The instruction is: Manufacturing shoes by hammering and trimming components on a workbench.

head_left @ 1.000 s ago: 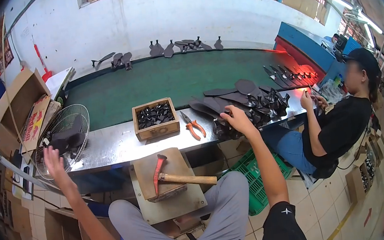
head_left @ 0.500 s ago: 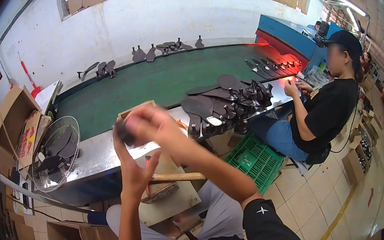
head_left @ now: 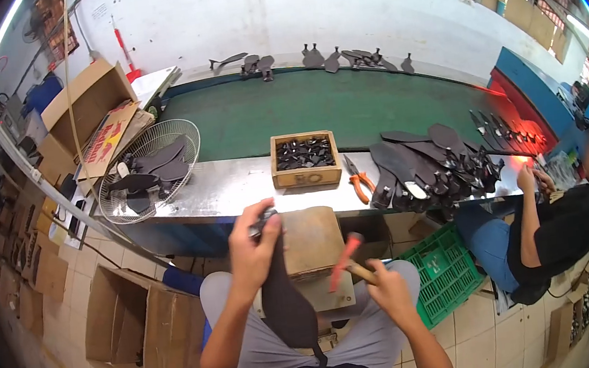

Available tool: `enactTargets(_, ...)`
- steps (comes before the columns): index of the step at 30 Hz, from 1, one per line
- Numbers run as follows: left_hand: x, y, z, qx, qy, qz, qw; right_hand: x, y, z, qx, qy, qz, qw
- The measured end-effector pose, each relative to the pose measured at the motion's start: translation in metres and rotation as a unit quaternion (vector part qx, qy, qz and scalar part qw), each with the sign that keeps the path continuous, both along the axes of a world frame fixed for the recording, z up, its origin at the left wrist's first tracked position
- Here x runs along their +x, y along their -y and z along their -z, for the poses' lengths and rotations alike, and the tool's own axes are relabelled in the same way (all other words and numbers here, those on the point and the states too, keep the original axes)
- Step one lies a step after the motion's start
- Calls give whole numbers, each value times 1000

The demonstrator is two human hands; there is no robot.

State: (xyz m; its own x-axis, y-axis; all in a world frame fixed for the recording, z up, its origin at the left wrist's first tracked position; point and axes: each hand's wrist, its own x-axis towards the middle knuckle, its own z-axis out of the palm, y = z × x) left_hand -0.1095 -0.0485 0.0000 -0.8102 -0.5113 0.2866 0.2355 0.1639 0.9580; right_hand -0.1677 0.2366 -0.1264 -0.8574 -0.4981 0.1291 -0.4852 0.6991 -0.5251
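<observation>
My left hand (head_left: 250,253) grips the heel end of a dark shoe sole (head_left: 288,307). The broad part of the sole hangs down toward my lap, and fingers partly cover the heel. In my right hand (head_left: 392,293) is a hammer (head_left: 347,261) with a red head and a wooden handle, held to the right of the sole. Between my knees stands a wooden block (head_left: 307,235) with a flat, worn top. Beyond it on the metal bench edge sits a wooden box (head_left: 307,177) full of small black pieces. Pliers (head_left: 360,178) with orange handles lie beside that box.
A heap of dark soles (head_left: 415,159) lies to the right, and a wire basket (head_left: 192,148) holds others at left. Behind runs a green conveyor belt (head_left: 372,102). A co-worker (head_left: 567,218) sits at right near a green crate (head_left: 439,276). A cardboard box (head_left: 159,337) stands lower left.
My hands have come apart and lower, back from the bench. My right hand has taken up the hammer that lay on the block. The view has swung left.
</observation>
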Motion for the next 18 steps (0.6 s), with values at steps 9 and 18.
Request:
enactTargets(9,-149,51,56,-302,54,-62,950,87,-93,-3,-454,246,257,817)
enactTargets(18,-258,103,69,-523,184,-25,832,87,-84,21,-497,277,262,779)
